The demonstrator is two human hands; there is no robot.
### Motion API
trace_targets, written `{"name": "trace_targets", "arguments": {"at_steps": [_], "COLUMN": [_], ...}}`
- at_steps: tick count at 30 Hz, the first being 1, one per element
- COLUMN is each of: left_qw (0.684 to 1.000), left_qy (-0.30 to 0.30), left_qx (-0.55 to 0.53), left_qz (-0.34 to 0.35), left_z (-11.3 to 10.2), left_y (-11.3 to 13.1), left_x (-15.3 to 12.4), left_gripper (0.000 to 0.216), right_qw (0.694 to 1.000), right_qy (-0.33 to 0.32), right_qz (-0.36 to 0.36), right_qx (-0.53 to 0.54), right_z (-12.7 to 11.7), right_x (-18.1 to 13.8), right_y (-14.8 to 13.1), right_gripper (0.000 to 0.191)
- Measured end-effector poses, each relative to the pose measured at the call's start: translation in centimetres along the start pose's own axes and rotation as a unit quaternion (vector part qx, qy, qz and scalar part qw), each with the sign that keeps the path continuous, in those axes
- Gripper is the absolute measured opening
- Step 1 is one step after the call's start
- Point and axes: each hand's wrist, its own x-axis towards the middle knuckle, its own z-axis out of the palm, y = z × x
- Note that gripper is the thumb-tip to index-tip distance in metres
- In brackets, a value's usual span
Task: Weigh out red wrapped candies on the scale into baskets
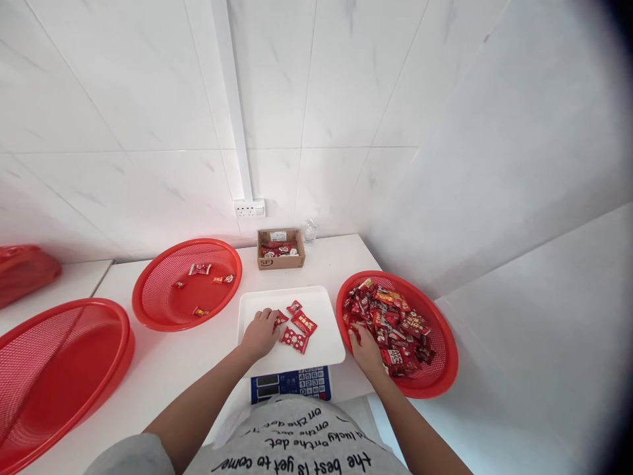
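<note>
On the white tray (316, 297), several red candy packets lie together, among them a gold-lettered packet (304, 322) and a dotted packet (294, 340). My left hand (260, 334) is over the tray's left half, its fingers curled down on a red packet (280, 318) that they partly cover. At the right, my right hand (366, 349) reaches over the near left rim of a red mesh basket (448, 363) heaped with wrapped candies (390, 320). Its fingers are bent among the packets there; what they pinch is mostly hidden.
Under the tray's front edge is a blue scale panel (291, 384). Behind the tray stand a small cardboard box (281, 261) of packets and a clear cup (310, 231). Leftward are a red basket (148, 310) with several packets and another red basket (111, 389). A wall socket (250, 209) is behind.
</note>
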Motion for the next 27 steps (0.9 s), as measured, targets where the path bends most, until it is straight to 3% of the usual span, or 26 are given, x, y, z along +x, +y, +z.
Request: {"name": "trace_targets", "arguments": {"at_steps": [3,6,10,15,19,23,27], "left_qw": [0.998,0.996,0.996,0.988,0.974,0.971,0.975], "left_qy": [0.02,0.037,0.043,-0.024,-0.062,-0.084,-0.034], "left_qx": [-0.044,-0.064,-0.07,0.063,0.117,0.126,0.122], "left_qz": [-0.049,-0.052,0.033,0.136,0.184,0.187,0.181], "left_z": [-0.3,-0.7,-0.1,1.6,2.1,2.3,2.5], "left_y": [-0.1,0.0,0.6,1.6,2.5,2.7,2.8], "left_x": [0.1,0.1,-0.5,-0.6,1.2,2.9,3.1], "left_gripper": [0.025,0.026,0.039,0.085,0.099,0.093,0.071], "right_qw": [1.0,1.0,1.0,1.0,0.999,0.999,0.998], "right_qy": [-0.005,-0.009,-0.013,-0.014,-0.019,-0.029,-0.037], "right_qz": [0.009,0.011,0.011,0.02,0.028,0.036,0.039], "right_qx": [-0.004,-0.004,0.001,0.003,-0.005,-0.017,-0.018], "right_z": [0.0,-0.1,-0.1,0.1,0.3,0.2,0.1], "right_x": [0.0,0.1,0.0,0.1,0.2,0.3,0.3], "right_y": [-0.1,-0.1,0.0,0.1,0.2,0.2,0.1], "right_gripper": [0.043,0.043,0.043,0.045,0.045,0.045,0.045]}}
